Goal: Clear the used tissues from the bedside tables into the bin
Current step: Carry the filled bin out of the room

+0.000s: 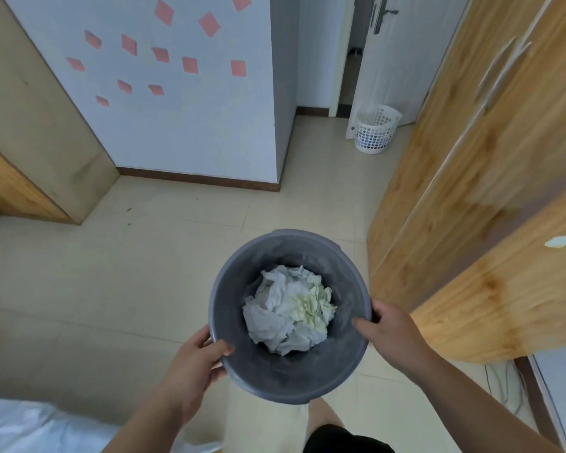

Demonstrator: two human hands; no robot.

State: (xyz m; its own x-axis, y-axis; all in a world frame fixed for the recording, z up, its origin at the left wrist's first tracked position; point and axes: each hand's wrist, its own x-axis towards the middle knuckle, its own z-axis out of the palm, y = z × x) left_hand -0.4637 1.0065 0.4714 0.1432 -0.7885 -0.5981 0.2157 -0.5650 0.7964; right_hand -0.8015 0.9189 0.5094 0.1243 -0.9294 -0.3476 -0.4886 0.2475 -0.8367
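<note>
Grey plastic bin [231, 299] held up in two hands over the tiled floor [111, 273].
Crumpled white tissues [288, 308], some tinged pale yellow, lie bunched at the bottom of the round, smooth-walled bin. The left hand [193, 364] grips the near-left rim, thumb hooked inside and fingers under the wall; the right hand [389, 331] clamps the right rim the same way. I judge the opposed grips are there to keep the mouth level so nothing spills while the bin is off the floor. No bedside worktop shows, so whether any tissues remain cannot be told. A white perforated basket [376, 130] stands by the door, well apart, beside the grainy wooden wardrobe [471, 191].
</note>
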